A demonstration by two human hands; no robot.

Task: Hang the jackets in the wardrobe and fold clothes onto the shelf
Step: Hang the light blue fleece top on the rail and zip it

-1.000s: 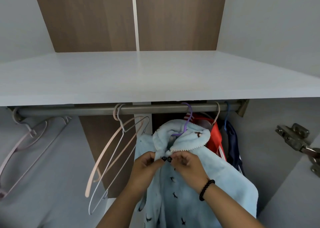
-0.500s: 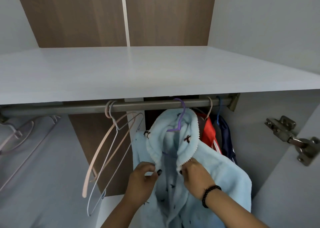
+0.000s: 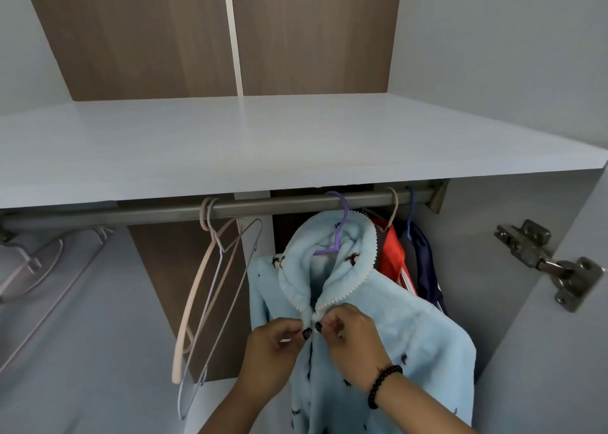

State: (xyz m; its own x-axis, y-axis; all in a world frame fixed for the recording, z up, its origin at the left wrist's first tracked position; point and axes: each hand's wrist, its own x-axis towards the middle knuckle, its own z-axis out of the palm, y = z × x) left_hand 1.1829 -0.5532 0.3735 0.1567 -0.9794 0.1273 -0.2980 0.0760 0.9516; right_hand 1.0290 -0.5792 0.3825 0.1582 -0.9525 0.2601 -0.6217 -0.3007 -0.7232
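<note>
White wardrobe walls enclose a wide white shelf (image 3: pixel 263 144), with brown wood-grain back panels above and below it. Directly under the shelf runs a grey metal rail (image 3: pixel 279 206).

Light blue fleece jacket (image 3: pixel 378 318): hangs from the rail on a purple hanger (image 3: pixel 339 229), right of the rail's centre. Its collar stands open around the hanger neck.

Left hand (image 3: pixel 273 351): below the rail, fingers curled, pinching the left front edge of the jacket just under the collar. Right hand (image 3: pixel 352 341): fingers curled, pinching the right front edge. Both sets of fingertips meet at the jacket's front closure, nearly touching. A black bead bracelet (image 3: pixel 383 384) sits on the right wrist.

Right of the jacket on the rail, pressed close behind it: a red garment (image 3: pixel 393 256) and a dark navy garment (image 3: pixel 424 262). Left of the jacket on the rail: two bare hangers (image 3: pixel 210 285), one beige and one pale grey, hanging apart from it. At the rail's far left, further pale hangers (image 3: pixel 39 265) lie against the wall. A metal door hinge (image 3: pixel 546 262) is mounted at right.
</note>
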